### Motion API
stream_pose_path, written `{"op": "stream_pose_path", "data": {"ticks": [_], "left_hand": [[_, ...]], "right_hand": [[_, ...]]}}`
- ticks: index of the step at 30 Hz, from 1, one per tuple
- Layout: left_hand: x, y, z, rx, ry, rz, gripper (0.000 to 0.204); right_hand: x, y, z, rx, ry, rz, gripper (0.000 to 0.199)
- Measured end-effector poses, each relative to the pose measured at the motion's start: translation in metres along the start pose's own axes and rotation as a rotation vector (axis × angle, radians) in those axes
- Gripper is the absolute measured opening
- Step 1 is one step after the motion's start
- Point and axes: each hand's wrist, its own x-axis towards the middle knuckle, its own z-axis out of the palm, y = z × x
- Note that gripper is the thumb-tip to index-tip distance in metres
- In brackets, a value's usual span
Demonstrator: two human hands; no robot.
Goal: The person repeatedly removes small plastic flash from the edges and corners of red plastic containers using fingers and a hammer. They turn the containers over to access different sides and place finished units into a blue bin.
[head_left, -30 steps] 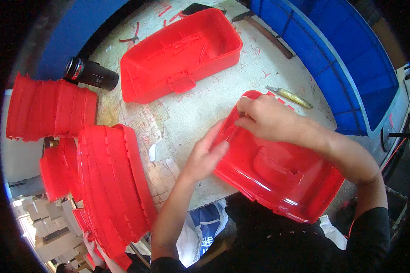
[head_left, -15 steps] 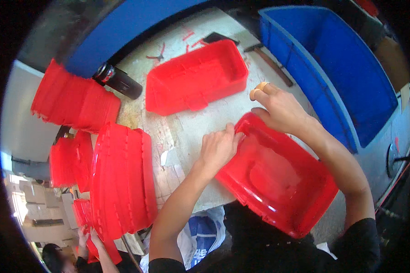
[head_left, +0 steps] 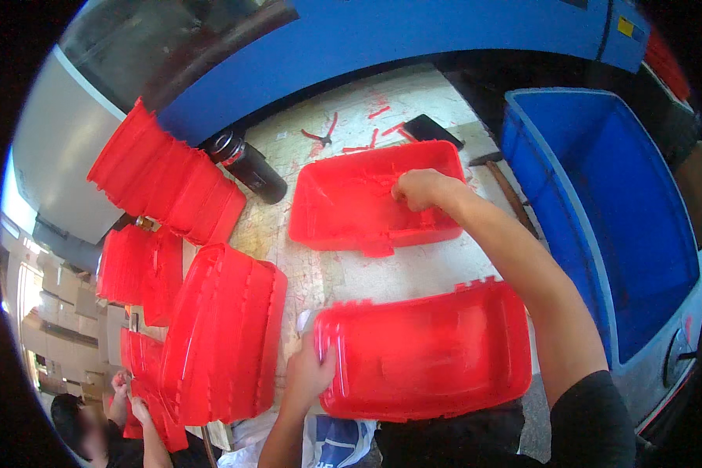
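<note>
A red plastic bin (head_left: 437, 355) lies on the worn table (head_left: 413, 269) close to me, open side up. My left hand (head_left: 308, 374) grips its left rim. Farther back sits a second red bin (head_left: 359, 207). My right hand (head_left: 417, 189) reaches into that far bin with the fingers curled among small red scraps; whether it holds any is unclear.
Stacks of red bins (head_left: 226, 335) stand at the left, with more (head_left: 164, 183) behind. A black bottle (head_left: 246, 165) lies on its side near them. A large blue crate (head_left: 608, 210) fills the right. Red-handled pliers (head_left: 324, 134) and a dark flat object (head_left: 433, 130) lie at the back. Another person's hands (head_left: 129, 394) show at lower left.
My right hand has left the near bin's far rim and moved to the far bin. The near bin has turned to lie level, and my left hand has slid to its left rim.
</note>
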Motion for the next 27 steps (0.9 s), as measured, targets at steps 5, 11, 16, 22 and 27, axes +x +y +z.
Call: {"op": "stream_pose_path", "data": {"ticks": [5, 11, 16, 22, 27], "left_hand": [[-0.046, -0.024, -0.013, -0.401, -0.021, -0.113, 0.051], [-0.065, 0.011, -0.041, -0.164, 0.364, 0.074, 0.030], [-0.030, 0.089, -0.052, -0.866, 0.098, 0.244, 0.040], [0.013, 0.179, -0.021, -0.983, -0.223, 0.434, 0.017], [0.020, 0.198, 0.012, -0.693, -0.359, 0.653, 0.014]], "right_hand": [[0.018, 0.013, 0.017, -0.108, 0.127, 0.217, 0.026], [-0.034, -0.008, -0.022, 0.418, 0.432, 0.253, 0.013], [-0.158, -0.082, -0.059, 1.504, 0.406, 0.131, 0.017], [-0.270, -0.161, -0.036, 1.213, 0.254, -0.034, 0.016], [-0.323, -0.167, -0.002, 1.046, 0.505, 0.236, 0.012]]}}
